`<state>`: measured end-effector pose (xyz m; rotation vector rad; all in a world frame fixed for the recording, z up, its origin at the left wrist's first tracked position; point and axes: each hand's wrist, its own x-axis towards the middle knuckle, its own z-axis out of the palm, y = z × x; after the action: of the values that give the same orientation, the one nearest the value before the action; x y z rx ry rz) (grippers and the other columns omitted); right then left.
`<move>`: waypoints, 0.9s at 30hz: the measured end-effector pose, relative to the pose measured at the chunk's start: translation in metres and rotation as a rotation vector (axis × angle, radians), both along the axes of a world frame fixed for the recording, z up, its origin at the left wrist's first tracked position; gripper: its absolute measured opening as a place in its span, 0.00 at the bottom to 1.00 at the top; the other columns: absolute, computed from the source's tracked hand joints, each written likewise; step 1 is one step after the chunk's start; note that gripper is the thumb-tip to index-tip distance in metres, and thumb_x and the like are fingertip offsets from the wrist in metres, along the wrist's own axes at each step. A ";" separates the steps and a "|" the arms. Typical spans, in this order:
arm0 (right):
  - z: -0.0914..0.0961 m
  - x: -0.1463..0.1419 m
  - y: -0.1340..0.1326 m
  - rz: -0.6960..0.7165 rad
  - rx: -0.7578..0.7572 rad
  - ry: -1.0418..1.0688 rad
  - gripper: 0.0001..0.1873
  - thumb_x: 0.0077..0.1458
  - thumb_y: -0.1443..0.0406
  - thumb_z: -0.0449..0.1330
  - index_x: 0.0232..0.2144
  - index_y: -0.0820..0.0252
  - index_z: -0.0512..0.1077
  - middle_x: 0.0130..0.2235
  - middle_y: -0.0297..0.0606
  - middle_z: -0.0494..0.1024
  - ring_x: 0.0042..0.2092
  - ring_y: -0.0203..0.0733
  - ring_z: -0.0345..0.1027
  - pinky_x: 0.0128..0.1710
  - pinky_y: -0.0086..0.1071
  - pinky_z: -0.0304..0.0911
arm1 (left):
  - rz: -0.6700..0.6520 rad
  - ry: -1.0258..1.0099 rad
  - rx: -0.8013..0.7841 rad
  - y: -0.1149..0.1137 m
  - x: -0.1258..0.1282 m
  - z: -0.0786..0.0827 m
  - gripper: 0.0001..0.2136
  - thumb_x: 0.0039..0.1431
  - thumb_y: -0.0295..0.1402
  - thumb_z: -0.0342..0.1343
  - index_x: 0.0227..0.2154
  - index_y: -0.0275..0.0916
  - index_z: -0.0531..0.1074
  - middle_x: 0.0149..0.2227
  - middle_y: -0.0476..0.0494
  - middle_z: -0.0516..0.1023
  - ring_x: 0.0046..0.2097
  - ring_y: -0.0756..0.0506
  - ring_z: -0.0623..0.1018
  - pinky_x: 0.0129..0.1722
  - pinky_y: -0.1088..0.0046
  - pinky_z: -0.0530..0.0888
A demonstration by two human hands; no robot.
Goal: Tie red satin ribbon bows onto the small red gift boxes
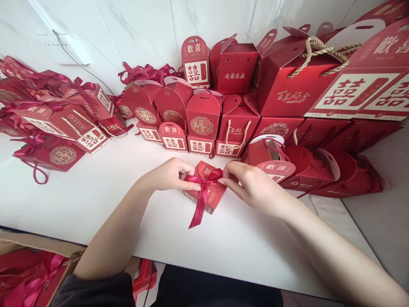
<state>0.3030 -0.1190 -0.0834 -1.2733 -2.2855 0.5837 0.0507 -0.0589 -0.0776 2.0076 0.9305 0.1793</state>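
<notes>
A small red gift box (213, 197) lies on the white table (96, 200) in front of me. A dark red ribbon (201, 200) is tied in a bow on its top, with two tails hanging toward me. My left hand (171, 174) pinches the left loop of the bow. My right hand (247, 181) pinches the right loop. Both hands are closed on the ribbon and rest against the box.
Many red gift boxes (204, 115) with rope or ribbon handles stand stacked along the marble wall. More boxes (60, 123) lie piled at the left, and larger ones (319, 85) at the right. A cardboard carton (28, 273) with red ribbons sits below the table's near edge.
</notes>
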 end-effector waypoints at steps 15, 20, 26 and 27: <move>0.023 0.029 -0.004 0.261 -0.452 -0.084 0.02 0.58 0.66 0.58 0.34 0.55 0.67 0.27 0.30 0.72 0.26 0.34 0.61 0.26 0.28 0.54 | -0.082 0.024 -0.035 -0.002 0.001 0.000 0.21 0.51 0.45 0.63 0.20 0.37 0.59 0.21 0.56 0.55 0.24 0.55 0.55 0.23 0.76 0.53; 0.026 0.027 0.000 0.105 -0.366 0.208 0.10 0.65 0.57 0.52 0.38 0.55 0.68 0.32 0.33 0.73 0.32 0.37 0.64 0.32 0.30 0.59 | -0.084 0.020 -0.016 -0.008 0.006 0.001 0.20 0.57 0.47 0.58 0.22 0.36 0.62 0.21 0.55 0.56 0.24 0.54 0.56 0.23 0.75 0.53; -0.007 0.004 0.017 0.126 -0.270 0.409 0.16 0.66 0.54 0.51 0.33 0.57 0.69 0.46 0.40 0.72 0.50 0.43 0.65 0.53 0.37 0.58 | -0.005 0.081 0.083 -0.013 0.012 0.001 0.26 0.48 0.51 0.63 0.20 0.38 0.55 0.21 0.56 0.53 0.24 0.54 0.55 0.23 0.74 0.51; -0.010 0.002 0.019 0.153 -0.291 0.414 0.16 0.65 0.54 0.52 0.32 0.57 0.69 0.47 0.40 0.72 0.52 0.44 0.65 0.55 0.38 0.57 | 0.004 0.100 0.091 -0.013 0.013 0.002 0.26 0.47 0.51 0.64 0.20 0.38 0.55 0.21 0.56 0.53 0.24 0.54 0.55 0.23 0.74 0.51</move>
<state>0.3053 -0.1000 -0.0938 -0.9860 -2.0069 1.1529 0.0635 -0.0724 -0.0757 2.1145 1.0053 0.1255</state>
